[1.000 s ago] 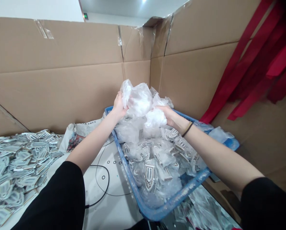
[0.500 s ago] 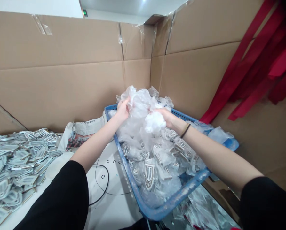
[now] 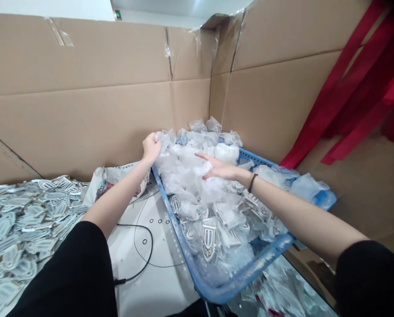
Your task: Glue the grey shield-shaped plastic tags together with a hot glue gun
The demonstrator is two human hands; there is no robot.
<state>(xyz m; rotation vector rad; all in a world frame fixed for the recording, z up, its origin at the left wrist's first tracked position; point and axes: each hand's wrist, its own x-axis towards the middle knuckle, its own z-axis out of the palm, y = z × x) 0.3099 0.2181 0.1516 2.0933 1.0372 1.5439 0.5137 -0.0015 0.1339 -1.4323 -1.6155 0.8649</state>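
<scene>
A blue plastic basket (image 3: 197, 277) holds crumpled clear plastic bags (image 3: 183, 165) heaped toward its far end. Nearer its front lie several shield-shaped pieces (image 3: 209, 237), white with brown patterns, in clear bags. At the basket's far left corner, my left hand (image 3: 152, 146) is closed on a clear plastic bag. My right hand (image 3: 218, 168) lies over the heap near the middle, fingers spread and touching the bags. A dark band circles the right wrist.
Many unbagged shield-shaped pieces (image 3: 28, 220) cover the left side. A newspaper sheet (image 3: 109, 178) and a black cable (image 3: 150, 251) are left of the basket. Tall cardboard walls (image 3: 101, 114) rise behind. Red ribbons (image 3: 336, 101) hang at right.
My left hand has moved left to the basket's corner. My right hand has opened and its fingers now spread over the bags. The lifted heap of bags has sunk and spread out.
</scene>
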